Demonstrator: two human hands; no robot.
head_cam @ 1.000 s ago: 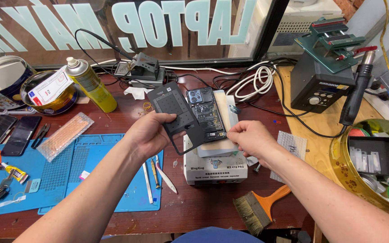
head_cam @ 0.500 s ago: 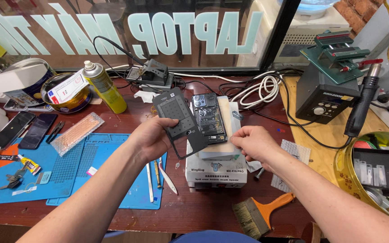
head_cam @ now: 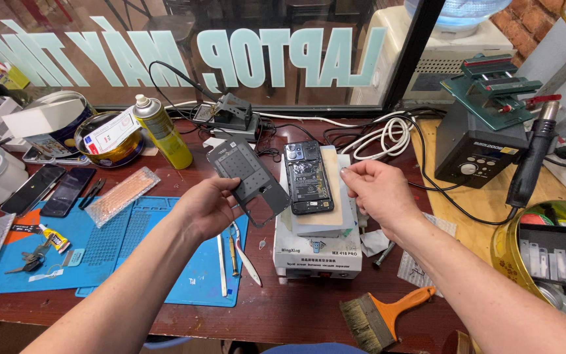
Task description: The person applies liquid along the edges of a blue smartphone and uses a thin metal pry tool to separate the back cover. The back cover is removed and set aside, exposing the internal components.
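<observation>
My left hand (head_cam: 207, 206) grips a dark, flat phone back cover (head_cam: 247, 177) by its lower left edge and holds it tilted above the desk. Just right of it an opened black phone (head_cam: 307, 177) lies with its insides showing on a pale pad atop a white heating plate box (head_cam: 316, 246). My right hand (head_cam: 378, 193) hovers by the phone's right edge, apart from the cover. Its thumb and forefinger are pinched together, and I cannot make out anything between them.
A blue work mat (head_cam: 119, 249) with tweezers (head_cam: 240, 252) lies at the left, with two dark phones (head_cam: 50, 190) and a yellow spray can (head_cam: 162, 131) beyond. An orange-handled brush (head_cam: 381, 314) sits near the front edge. A hot-air station (head_cam: 476, 147) and a yellow tin (head_cam: 512, 249) stand at the right.
My right hand has left the lower end of the back cover and drawn off to the right. The left hand now holds the cover alone, clear of the phone.
</observation>
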